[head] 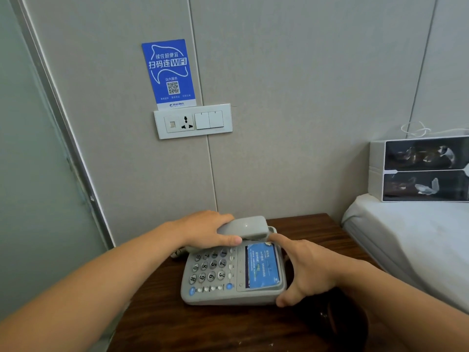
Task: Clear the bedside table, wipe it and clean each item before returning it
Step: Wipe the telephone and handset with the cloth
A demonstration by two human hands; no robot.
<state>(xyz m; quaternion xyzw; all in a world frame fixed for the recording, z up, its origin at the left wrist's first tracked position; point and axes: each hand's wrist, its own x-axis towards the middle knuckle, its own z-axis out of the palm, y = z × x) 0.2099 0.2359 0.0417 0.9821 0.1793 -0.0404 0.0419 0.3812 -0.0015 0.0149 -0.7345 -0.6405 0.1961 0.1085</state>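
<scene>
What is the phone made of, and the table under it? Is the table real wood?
The phone looks like grey plastic, smooth with a slight sheen and moulded edges. The bedside table looks like dark brown wood with faint grain, fairly matt. Whether it is solid wood or a veneer cannot be told from here.

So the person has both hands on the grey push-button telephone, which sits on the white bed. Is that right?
Not quite. The head view shows the grey push-button telephone sitting on the dark wooden bedside table, not the white bed. The left hand grips its handset and the right hand holds its base.
</scene>
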